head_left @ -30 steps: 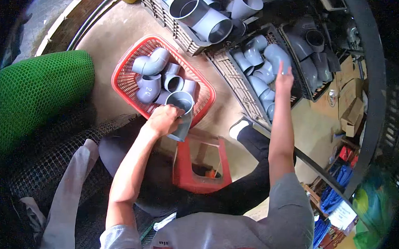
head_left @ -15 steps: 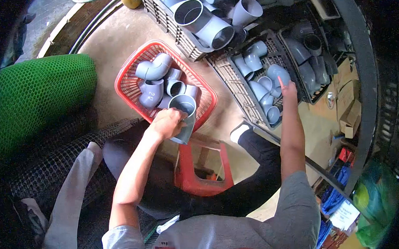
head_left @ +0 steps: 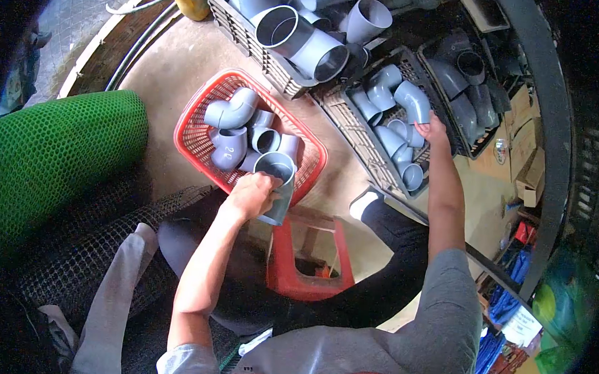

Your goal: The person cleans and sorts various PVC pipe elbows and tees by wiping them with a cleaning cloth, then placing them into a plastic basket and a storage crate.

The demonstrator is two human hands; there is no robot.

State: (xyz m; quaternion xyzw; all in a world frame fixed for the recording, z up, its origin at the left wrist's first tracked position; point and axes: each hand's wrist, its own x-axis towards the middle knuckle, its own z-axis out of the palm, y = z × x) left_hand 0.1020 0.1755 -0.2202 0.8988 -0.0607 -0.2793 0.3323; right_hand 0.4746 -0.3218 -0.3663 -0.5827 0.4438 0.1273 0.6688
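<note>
My left hand (head_left: 254, 194) is wrapped round a grey pipe fitting (head_left: 277, 167), whose open end faces up over the near edge of the red basket (head_left: 320, 142). Several grey fittings lie in that basket, among them an elbow (head_left: 233, 109) and one with writing on it (head_left: 229, 150). On the right, my right hand (head_left: 432, 128) is closed on the lower end of a grey elbow (head_left: 413, 102) at the black crate (head_left: 365, 144). More elbows and fittings lie in this crate around it.
A larger crate (head_left: 252, 46) of big grey fittings stands at the top. Farther right is another crate (head_left: 478, 149) of fittings. A red stool (head_left: 308, 291) stands between my legs. Green mesh (head_left: 66, 170) lies rolled at the left, with cardboard boxes (head_left: 531, 177) at the right.
The elbow at my right hand has turned, and its lower end now points down into my fingers. My left hand still holds its fitting. The whole view has shifted slightly.
</note>
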